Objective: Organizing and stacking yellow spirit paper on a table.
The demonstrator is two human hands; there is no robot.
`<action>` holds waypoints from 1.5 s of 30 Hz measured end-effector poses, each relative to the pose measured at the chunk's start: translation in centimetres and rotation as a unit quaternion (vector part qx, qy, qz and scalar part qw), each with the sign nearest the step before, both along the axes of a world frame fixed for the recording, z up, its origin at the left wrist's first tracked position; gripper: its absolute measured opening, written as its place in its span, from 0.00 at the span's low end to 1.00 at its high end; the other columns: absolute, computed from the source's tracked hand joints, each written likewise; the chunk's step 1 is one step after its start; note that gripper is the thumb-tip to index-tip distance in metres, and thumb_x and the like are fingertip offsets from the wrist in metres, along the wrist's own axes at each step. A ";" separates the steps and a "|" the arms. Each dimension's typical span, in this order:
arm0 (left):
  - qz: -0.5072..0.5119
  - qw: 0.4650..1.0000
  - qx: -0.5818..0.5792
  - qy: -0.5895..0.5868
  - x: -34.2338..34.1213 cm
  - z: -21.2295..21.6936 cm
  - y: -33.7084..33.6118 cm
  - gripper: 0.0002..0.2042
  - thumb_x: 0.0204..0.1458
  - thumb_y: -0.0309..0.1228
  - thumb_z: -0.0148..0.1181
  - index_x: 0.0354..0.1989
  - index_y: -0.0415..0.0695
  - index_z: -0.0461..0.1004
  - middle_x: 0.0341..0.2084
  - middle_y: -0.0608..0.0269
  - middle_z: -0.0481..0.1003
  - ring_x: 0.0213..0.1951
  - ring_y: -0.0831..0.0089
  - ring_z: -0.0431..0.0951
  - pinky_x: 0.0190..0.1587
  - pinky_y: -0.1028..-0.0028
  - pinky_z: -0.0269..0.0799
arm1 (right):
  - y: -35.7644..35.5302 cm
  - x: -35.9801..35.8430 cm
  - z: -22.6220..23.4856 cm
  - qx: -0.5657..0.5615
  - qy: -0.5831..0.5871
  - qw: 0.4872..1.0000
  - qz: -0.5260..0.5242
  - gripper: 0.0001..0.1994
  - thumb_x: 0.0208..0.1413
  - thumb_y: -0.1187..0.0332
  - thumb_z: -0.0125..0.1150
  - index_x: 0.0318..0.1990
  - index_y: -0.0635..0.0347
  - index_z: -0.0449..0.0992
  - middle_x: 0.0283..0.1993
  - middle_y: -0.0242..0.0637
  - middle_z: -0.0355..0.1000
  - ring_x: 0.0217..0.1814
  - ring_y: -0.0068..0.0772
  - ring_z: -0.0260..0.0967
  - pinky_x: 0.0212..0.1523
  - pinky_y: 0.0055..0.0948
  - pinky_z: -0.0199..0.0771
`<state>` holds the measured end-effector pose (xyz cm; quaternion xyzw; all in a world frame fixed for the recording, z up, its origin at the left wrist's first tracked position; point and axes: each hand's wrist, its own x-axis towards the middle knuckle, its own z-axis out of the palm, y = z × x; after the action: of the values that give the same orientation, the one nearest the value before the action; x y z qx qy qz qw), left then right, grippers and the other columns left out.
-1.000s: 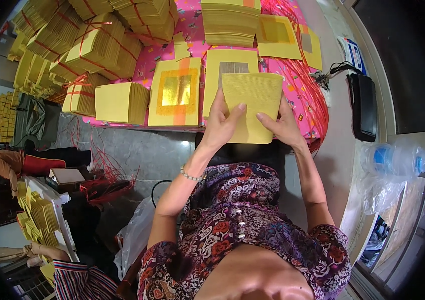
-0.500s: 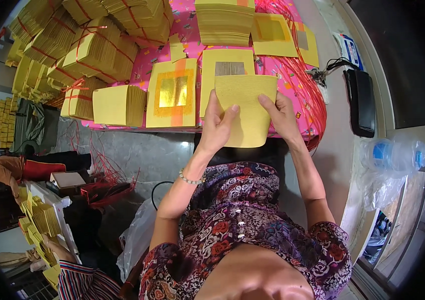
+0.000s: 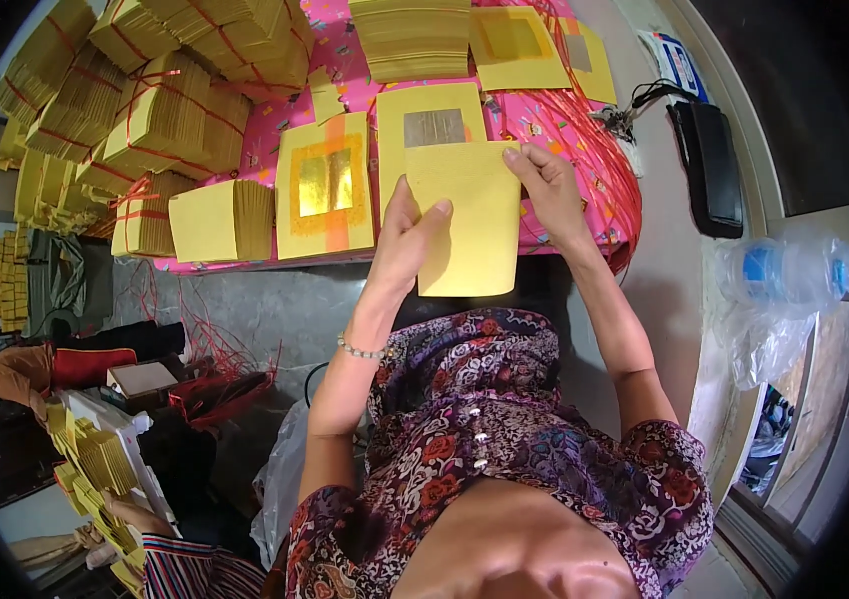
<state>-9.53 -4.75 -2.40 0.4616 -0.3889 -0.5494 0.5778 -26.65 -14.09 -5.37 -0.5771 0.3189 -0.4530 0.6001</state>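
Both my hands hold a stack of yellow paper sheets [image 3: 471, 215] above the near edge of the table. My left hand [image 3: 408, 235] grips its left side, thumb on the front face. At the upper right corner, my right hand [image 3: 547, 195] pinches the paper between thumb and fingers. How many sheets are in it I cannot tell. Just behind lies a yellow sheet with a silver square [image 3: 434, 127], partly covered by the held paper. To its left is a yellow sheet with a shiny gold square [image 3: 327, 186] and an orange band.
Bundles of yellow paper tied with red strips [image 3: 170, 115] pile up on the left of the pink patterned table cloth [image 3: 340, 35]. A loose stack [image 3: 221, 221] stands nearby. Red strips [image 3: 612, 185] hang over the right edge. At lower left, another person's hand [image 3: 135, 512] touches yellow paper.
My right hand has moved up to the paper's top corner. The front sheet now looks flatter and smoother. The whole view has shifted slightly.
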 end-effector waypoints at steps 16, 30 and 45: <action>0.008 1.000 0.007 0.001 1.4 -0.9 -0.6 0.21 0.55 0.18 0.47 0.58 0.36 0.57 0.52 0.56 0.68 0.53 0.71 0.68 0.54 0.72 0.65 | 4.1 -0.5 -0.2 0.164 0.063 0.976 0.131 0.14 0.59 0.66 0.56 0.41 0.71 0.75 0.34 0.34 0.76 0.33 0.17 0.71 0.32 0.18 0.72; 0.025 0.999 0.020 -0.015 2.0 -1.3 -0.9 0.22 0.55 0.18 0.48 0.59 0.37 0.56 0.52 0.56 0.68 0.53 0.71 0.68 0.54 0.73 0.65 | 5.7 -0.7 -2.5 0.127 0.057 0.982 0.130 0.13 0.57 0.65 0.57 0.42 0.69 0.75 0.34 0.35 0.76 0.33 0.18 0.71 0.33 0.19 0.72; 0.009 0.998 0.021 -0.054 0.8 -1.6 0.4 0.22 0.55 0.19 0.48 0.59 0.38 0.55 0.52 0.57 0.67 0.53 0.71 0.68 0.54 0.73 0.64 | 3.8 -0.9 -1.4 0.129 0.018 0.990 0.060 0.12 0.60 0.64 0.54 0.35 0.68 0.74 0.28 0.29 0.74 0.30 0.14 0.68 0.33 0.17 0.69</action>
<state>-8.69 -4.38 -3.95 0.5057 -0.4040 -0.5266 0.5511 -27.59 -10.27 -6.81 -0.5208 0.3507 -0.3607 0.6897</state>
